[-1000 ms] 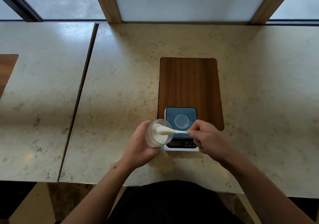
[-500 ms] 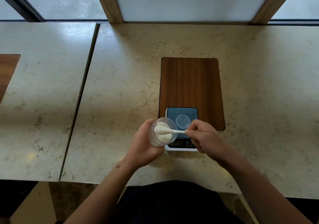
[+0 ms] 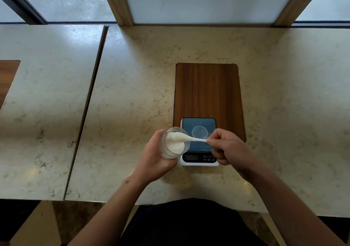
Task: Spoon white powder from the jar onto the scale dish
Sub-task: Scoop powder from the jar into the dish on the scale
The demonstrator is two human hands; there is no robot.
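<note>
One jar [image 3: 173, 145] of white powder [image 3: 174, 144] is held tilted just left of one scale [image 3: 198, 141].

The left hand [image 3: 155, 160] grip is wrapped around the jar. The right hand [image 3: 227, 147] grip is pinched on one spoon [image 3: 186, 138], whose bowl is in the jar mouth. One clear dish [image 3: 199, 132] is seen on the scale. Wide open bench [image 3: 132, 94] is left all around.

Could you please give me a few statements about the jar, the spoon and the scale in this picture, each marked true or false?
1. The left hand holds the jar. True.
2. The spoon lies flat on the table. False: the right hand holds it, bowl at the jar's mouth.
3. The dish sits on the scale. True.
4. The dish is heaped with white powder. False: it looks clear and empty.
5. The scale stands wholly on the wooden board. False: its front overhangs onto the marble.
</note>
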